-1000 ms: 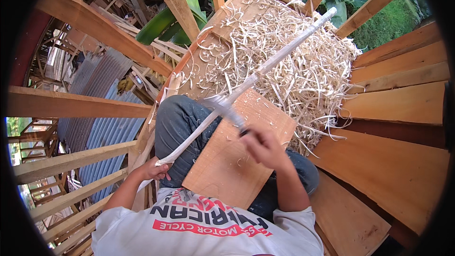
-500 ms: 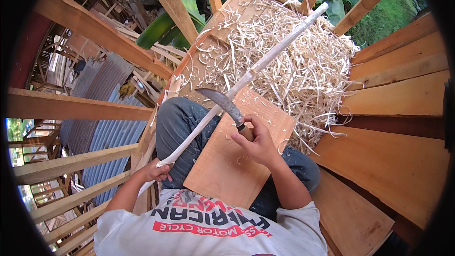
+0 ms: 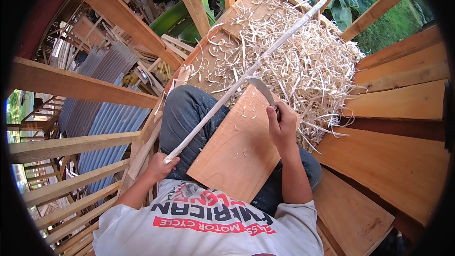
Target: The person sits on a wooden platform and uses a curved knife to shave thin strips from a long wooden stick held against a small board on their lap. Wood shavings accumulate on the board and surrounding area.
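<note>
Our left hand (image 3: 163, 165) clasps 1 stick (image 3: 227, 96) left of the board (image 3: 239, 144); our right hand (image 3: 284, 124) clasps 1 knife (image 3: 263, 90) over it.

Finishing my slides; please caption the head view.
Left hand holds a pale stick, right hand a curved knife; shavings beyond.

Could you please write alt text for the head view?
The left hand grips a long pale stick, while the right hand holds a curved knife near it. A wooden board lies across bent legs, with curly wood shavings heaped beyond.
</note>
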A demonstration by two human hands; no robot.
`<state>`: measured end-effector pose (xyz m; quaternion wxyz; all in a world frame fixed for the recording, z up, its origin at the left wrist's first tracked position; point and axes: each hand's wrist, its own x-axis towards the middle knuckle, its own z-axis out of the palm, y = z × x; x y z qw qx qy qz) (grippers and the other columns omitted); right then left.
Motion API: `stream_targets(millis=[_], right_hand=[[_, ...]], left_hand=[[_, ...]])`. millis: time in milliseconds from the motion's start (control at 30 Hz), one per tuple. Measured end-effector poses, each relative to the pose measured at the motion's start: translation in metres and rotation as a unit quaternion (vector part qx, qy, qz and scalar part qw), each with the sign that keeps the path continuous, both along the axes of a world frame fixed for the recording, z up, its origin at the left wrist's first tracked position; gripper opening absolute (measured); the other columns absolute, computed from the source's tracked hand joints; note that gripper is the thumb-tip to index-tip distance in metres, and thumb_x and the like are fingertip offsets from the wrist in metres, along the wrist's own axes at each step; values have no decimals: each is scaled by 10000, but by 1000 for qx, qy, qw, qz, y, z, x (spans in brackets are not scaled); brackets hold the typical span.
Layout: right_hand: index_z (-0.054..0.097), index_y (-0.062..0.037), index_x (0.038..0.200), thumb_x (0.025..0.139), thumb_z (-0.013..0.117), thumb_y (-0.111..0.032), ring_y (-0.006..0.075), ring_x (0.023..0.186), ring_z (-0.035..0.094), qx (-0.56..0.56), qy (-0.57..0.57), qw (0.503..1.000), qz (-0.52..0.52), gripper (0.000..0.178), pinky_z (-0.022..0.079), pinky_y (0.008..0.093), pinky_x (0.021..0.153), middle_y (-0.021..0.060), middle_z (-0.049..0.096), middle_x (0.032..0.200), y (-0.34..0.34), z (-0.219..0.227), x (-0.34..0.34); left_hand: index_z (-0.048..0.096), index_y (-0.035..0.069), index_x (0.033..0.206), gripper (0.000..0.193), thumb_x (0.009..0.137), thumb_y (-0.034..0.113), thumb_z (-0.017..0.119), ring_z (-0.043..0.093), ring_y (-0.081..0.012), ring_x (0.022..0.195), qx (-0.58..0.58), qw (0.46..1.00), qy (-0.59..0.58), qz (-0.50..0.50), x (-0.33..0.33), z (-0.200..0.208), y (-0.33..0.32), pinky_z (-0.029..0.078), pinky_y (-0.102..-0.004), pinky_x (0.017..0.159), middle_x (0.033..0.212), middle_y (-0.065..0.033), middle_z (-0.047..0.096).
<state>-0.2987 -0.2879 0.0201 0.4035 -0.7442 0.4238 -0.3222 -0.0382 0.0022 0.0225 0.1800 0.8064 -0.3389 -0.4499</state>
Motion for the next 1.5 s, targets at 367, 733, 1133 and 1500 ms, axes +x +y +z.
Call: stream_targets(millis=[367, 733, 1133, 1500], right_hand=[[544, -24, 621, 795, 690, -383, 253, 421, 516, -63, 135, 987, 58, 425, 395, 338, 427, 99, 484, 465, 19, 8, 19], [498, -82, 574, 748, 672, -541, 220, 385, 520, -229, 267, 935, 45, 520, 405, 319, 391, 43, 487, 432, 21, 16, 43], [460, -65, 520, 736, 642, -609, 240, 346, 461, -304, 334, 892, -27, 613, 370, 328, 373, 73, 464, 421, -20, 28, 57], [577, -2, 606, 803, 605, -561, 323, 458, 527, -191, 326, 917, -127, 593, 408, 422, 475, 146, 508, 481, -58, 42, 54]], left_hand=[[559, -48, 542, 624, 717, 537, 686, 584, -418, 562, -16, 976, -218, 14, -29, -3, 5, 453, -450, 522, 552, -267, 537], [538, -31, 540, 638, 712, 569, 672, 581, -414, 551, -53, 970, -236, -27, -26, -7, 8, 462, -449, 513, 540, -252, 533], [551, -44, 564, 662, 741, 587, 641, 588, -421, 568, -54, 976, -209, -3, -24, -16, 13, 471, -455, 529, 562, -270, 547], [535, -41, 541, 662, 719, 583, 668, 575, -418, 541, -62, 980, -190, 8, -21, -16, 12, 458, -447, 512, 537, -260, 530]])
